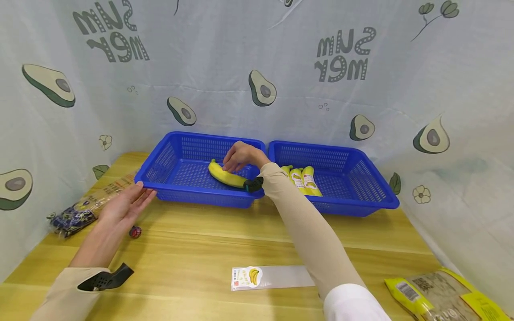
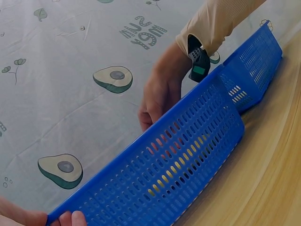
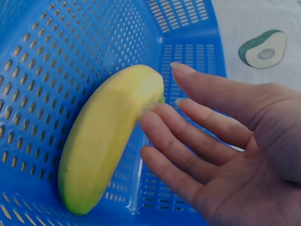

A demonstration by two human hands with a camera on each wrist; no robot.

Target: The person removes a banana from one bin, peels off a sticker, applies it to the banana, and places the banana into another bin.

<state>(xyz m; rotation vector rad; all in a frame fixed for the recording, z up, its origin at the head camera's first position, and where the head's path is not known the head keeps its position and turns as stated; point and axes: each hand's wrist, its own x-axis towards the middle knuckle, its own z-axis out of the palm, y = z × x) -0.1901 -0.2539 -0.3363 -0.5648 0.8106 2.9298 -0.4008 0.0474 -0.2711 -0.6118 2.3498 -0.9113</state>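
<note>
One unwrapped yellow banana (image 1: 227, 175) lies in the left blue plastic basket (image 1: 201, 190), along its near wall. Over that basket is my right hand (image 1: 243, 157), its fingers loosely bent beside the banana. In the right wrist view the palm and fingers (image 3: 164, 176) show nothing held, and the fingertips are at the banana's (image 3: 106, 141) edge, touching or nearly so. My left hand (image 1: 127, 203) pinches the same basket's near left corner, thumb and fingers on either side of the rim, as the left wrist view also shows with the left hand (image 2: 42, 219) at the rim.
A second blue basket (image 1: 345, 205) on the right holds several bananas (image 1: 309, 180) in labelled sleeves. A flat clear bag with a banana label (image 1: 253, 277) lies in front. Food packages lie at left (image 1: 92, 203) and right (image 1: 441, 296); a small round wrapped item (image 1: 135, 232) is near my left hand.
</note>
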